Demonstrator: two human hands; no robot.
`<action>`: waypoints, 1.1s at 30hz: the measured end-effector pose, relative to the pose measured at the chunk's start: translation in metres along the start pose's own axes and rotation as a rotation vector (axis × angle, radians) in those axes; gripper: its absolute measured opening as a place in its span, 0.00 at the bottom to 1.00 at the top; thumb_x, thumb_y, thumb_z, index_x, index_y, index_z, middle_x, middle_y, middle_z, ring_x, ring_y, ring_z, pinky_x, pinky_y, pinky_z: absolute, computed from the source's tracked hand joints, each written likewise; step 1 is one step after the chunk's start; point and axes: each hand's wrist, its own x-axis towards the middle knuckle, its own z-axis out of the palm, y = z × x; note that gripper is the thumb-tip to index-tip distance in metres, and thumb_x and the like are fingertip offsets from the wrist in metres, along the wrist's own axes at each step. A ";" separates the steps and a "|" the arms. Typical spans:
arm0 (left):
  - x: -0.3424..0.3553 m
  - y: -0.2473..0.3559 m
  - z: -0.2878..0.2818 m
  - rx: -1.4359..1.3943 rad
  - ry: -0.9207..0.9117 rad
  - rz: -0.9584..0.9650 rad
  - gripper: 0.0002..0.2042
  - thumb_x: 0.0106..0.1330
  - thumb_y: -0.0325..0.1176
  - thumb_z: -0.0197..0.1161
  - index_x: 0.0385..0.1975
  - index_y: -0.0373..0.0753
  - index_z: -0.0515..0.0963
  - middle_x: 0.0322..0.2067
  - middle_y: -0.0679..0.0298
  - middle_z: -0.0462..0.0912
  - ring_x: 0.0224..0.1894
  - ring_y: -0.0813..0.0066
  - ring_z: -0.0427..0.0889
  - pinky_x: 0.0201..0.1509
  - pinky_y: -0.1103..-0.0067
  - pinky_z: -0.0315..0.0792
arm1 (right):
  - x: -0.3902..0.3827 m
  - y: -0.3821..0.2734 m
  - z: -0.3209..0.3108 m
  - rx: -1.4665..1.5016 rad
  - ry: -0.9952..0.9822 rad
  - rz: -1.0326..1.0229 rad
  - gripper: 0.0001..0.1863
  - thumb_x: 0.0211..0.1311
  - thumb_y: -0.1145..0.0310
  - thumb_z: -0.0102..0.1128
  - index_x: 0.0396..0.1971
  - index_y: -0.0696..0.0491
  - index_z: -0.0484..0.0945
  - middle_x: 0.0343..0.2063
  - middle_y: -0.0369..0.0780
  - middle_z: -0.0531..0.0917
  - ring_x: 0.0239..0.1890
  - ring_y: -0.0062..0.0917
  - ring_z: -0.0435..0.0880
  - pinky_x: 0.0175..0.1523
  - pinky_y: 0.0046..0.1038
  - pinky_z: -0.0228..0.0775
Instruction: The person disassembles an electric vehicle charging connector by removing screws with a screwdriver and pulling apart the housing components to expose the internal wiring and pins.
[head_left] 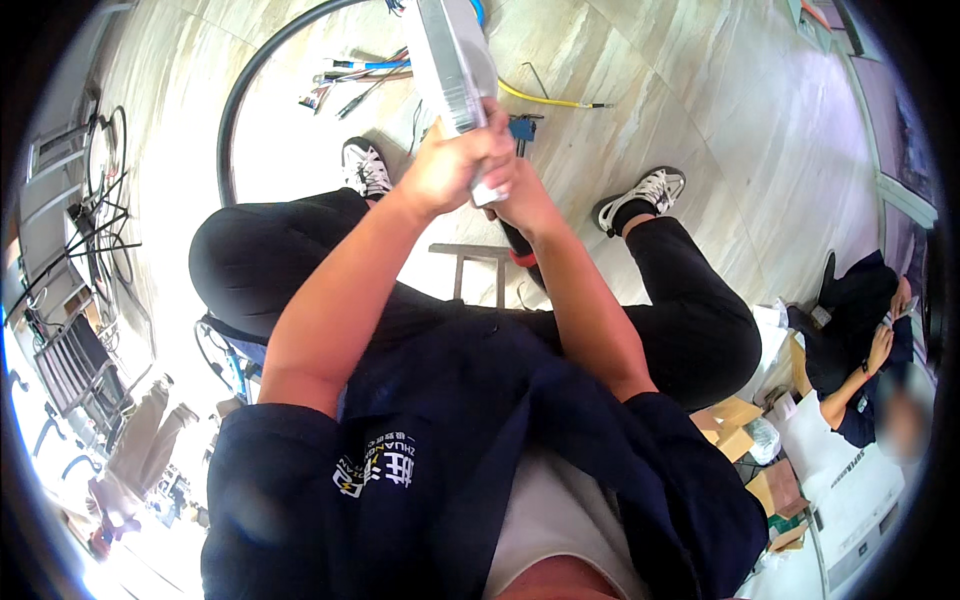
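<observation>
A long white-and-grey housing (447,65) rises from my hands toward the top edge of the head view, and its upper end is cut off there. My left hand (450,168) is closed around its lower, narrower part, fingers bent across the front. Pressed against it, my right hand (527,200) grips the same lower end from the right side; some of its fingers are hidden behind. Just beyond my right hand sits a small blue part (523,128). Below my hands, a black tube-like piece with a red band (522,258) is partly covered by my right forearm.
A thick black cable (232,120) curves along the left. Loose wires with bare ends (360,72) and a yellow lead (550,98) lie on the tiled floor. A metal frame (470,252) stands between my legs. Another person (860,350) sits at right beside cardboard boxes (735,420).
</observation>
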 end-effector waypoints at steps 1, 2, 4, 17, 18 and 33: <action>-0.009 0.008 -0.005 -0.033 -0.069 -0.009 0.08 0.60 0.21 0.59 0.28 0.39 0.66 0.15 0.64 0.66 0.14 0.72 0.67 0.24 0.70 0.68 | -0.002 0.000 0.005 0.025 -0.012 0.020 0.13 0.51 0.71 0.67 0.36 0.63 0.81 0.22 0.39 0.83 0.21 0.23 0.81 0.25 0.27 0.71; -0.014 0.006 -0.007 -0.031 -0.067 0.016 0.08 0.60 0.21 0.60 0.28 0.39 0.66 0.15 0.64 0.66 0.15 0.73 0.67 0.23 0.71 0.68 | -0.005 0.000 0.008 0.033 -0.011 0.042 0.14 0.51 0.71 0.68 0.36 0.63 0.81 0.23 0.40 0.83 0.21 0.23 0.81 0.26 0.28 0.71; -0.013 -0.004 -0.007 0.051 0.093 0.114 0.07 0.60 0.22 0.60 0.28 0.39 0.68 0.15 0.65 0.67 0.15 0.75 0.69 0.21 0.73 0.67 | 0.000 0.002 0.010 -0.086 0.061 0.002 0.14 0.50 0.70 0.70 0.36 0.62 0.82 0.22 0.39 0.84 0.20 0.26 0.81 0.27 0.28 0.73; 0.026 -0.040 0.029 0.638 0.566 0.387 0.02 0.57 0.25 0.60 0.24 0.35 0.77 0.16 0.61 0.78 0.15 0.74 0.77 0.20 0.75 0.70 | 0.034 0.074 -0.007 -0.091 -0.051 -0.499 0.35 0.63 0.66 0.63 0.68 0.52 0.57 0.61 0.35 0.66 0.64 0.24 0.64 0.67 0.31 0.57; 0.020 -0.038 0.029 0.596 0.553 0.334 0.02 0.57 0.24 0.60 0.24 0.35 0.76 0.15 0.61 0.77 0.14 0.74 0.76 0.19 0.75 0.69 | 0.029 0.069 -0.005 -0.100 -0.076 -0.486 0.37 0.64 0.65 0.62 0.70 0.51 0.56 0.63 0.35 0.65 0.66 0.24 0.63 0.69 0.31 0.55; 0.039 -0.067 0.028 0.887 0.823 0.571 0.09 0.57 0.29 0.61 0.32 0.28 0.77 0.24 0.51 0.82 0.28 0.62 0.84 0.35 0.71 0.78 | 0.010 0.056 0.006 -0.136 0.078 -0.233 0.25 0.62 0.67 0.62 0.57 0.54 0.65 0.50 0.36 0.71 0.53 0.23 0.68 0.55 0.30 0.60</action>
